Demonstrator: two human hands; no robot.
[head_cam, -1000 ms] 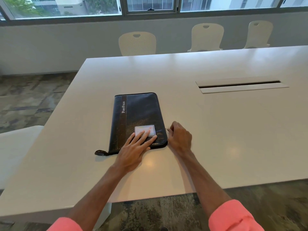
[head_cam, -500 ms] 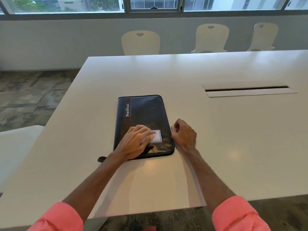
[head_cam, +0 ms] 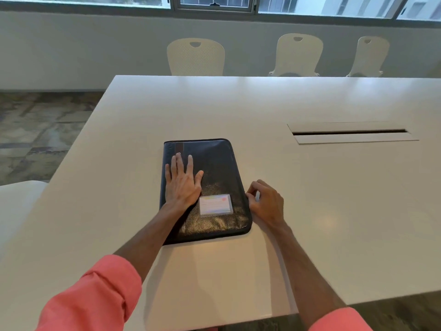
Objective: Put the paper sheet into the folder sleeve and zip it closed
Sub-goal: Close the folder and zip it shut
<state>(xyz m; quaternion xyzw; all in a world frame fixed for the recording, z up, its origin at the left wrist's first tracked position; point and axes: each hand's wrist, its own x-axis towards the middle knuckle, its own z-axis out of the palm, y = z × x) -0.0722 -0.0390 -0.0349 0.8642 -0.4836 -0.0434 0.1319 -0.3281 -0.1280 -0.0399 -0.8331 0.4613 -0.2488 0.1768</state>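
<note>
Black folder [head_cam: 214, 168] lies flat and closed on white table [head_cam: 310, 199], near its front edge. Left hand [head_cam: 182, 185] flat on cover, fingers spread, gripping nothing. Right hand [head_cam: 266, 203] curled at folder's right edge, apparently pinching the zipper pull; too small to confirm.

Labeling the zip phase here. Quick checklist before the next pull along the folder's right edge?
1. Folder lies flat on the table, cover shut: ok.
2. Left hand presses flat on the cover, steadying it: ok.
3. Right hand sits at the folder's right edge, fingers pinched: ok.
4. Zipper pull in that grip: cannot tell, too small to see.
5. Paper sheet fully inside: cannot tell; none shows outside the folder.
6. Table beside the right edge, toward the far corner, free of other things: ok.
</note>
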